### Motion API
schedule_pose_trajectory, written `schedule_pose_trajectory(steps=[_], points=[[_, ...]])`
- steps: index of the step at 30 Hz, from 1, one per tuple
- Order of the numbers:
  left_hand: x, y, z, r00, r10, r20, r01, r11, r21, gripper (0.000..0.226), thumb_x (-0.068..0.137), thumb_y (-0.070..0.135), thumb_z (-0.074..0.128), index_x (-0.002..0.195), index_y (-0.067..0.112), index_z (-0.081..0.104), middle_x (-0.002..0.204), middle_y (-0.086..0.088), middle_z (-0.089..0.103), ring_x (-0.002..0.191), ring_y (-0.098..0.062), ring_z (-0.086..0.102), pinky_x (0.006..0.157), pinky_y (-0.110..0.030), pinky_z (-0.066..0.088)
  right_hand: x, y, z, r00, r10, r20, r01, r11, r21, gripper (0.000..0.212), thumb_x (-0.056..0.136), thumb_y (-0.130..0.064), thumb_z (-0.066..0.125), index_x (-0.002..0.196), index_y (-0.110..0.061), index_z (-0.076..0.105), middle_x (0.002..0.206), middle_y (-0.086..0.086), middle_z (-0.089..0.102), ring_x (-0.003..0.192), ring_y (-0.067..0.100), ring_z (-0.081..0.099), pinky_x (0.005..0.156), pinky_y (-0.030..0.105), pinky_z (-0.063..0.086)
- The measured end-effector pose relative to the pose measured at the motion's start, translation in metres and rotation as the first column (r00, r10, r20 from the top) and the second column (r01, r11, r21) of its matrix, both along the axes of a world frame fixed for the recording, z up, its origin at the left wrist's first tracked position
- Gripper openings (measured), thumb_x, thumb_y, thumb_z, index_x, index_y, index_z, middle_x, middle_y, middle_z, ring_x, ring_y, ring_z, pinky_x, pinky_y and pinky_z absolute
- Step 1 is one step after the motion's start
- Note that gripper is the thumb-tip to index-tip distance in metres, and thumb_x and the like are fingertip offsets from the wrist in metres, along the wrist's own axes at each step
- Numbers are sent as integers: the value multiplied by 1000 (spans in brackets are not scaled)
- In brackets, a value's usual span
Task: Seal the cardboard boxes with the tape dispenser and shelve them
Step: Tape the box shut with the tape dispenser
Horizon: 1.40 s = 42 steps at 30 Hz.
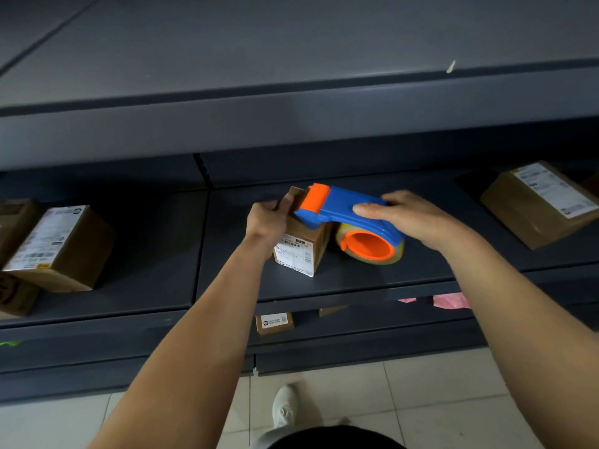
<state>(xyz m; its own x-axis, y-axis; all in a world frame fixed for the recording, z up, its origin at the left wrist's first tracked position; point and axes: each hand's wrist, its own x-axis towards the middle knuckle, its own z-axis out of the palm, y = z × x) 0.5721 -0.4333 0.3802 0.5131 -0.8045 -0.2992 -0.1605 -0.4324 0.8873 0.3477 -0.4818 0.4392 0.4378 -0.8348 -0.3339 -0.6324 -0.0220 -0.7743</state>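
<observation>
The small box (299, 247) on the shelf (356, 280) is held at its top flap by the curled left hand (267, 222). The tape dispenser (337, 209), gripped by the right hand (418, 218) at 3 o'clock, is laid on its top. Sealing is judged underway; a steady pull across the seam is needed next.

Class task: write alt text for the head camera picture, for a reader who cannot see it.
A person's right hand holds a blue and orange tape dispenser against the top of a small cardboard box, gripped by the left hand on a dark shelf. More labelled boxes sit further left and right.
</observation>
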Motion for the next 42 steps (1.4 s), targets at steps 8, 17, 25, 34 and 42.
schedule_pose_trajectory(steps=[8,17,25,34,42], points=[[-1,-4,3,994,-65,86,69,997,-38,32,92,45,56,76,19,67,73,3,63,73,-14,59,67,-29,46,-63,11,-25,984,-77,-160,97,988,123,36,72,-49,76,78,-14,70,69,4,69,62,18,63,61,27,41],[-24,9,14,723,-87,686,142,990,-24,32,101,31,43,119,13,62,121,-10,53,100,-32,60,75,-32,43,-14,8,-21,964,-48,-262,58,998,30,38,79,-47,71,68,-15,53,61,0,53,53,14,49,51,26,32],[-58,7,20,492,-386,780,109,916,385,95,81,73,45,141,1,31,132,-16,41,120,-36,41,93,-46,40,-12,10,-18,963,-52,-264,53,999,-3,38,79,-46,71,69,-14,53,62,0,53,53,14,48,50,27,31],[18,24,-2,985,52,-165,-42,997,63,27,85,42,65,92,15,65,92,-7,65,85,-23,60,70,-31,46,12,3,-5,978,8,-207,-17,999,-42,49,75,-58,69,85,-10,67,79,7,65,65,17,58,59,29,38],[25,30,-25,897,-139,419,120,990,72,42,102,19,40,143,11,41,147,-7,43,136,-21,38,112,-31,26,50,2,-3,958,80,-277,-92,995,-32,49,75,-59,67,81,-11,64,75,5,64,64,17,57,59,29,37]])
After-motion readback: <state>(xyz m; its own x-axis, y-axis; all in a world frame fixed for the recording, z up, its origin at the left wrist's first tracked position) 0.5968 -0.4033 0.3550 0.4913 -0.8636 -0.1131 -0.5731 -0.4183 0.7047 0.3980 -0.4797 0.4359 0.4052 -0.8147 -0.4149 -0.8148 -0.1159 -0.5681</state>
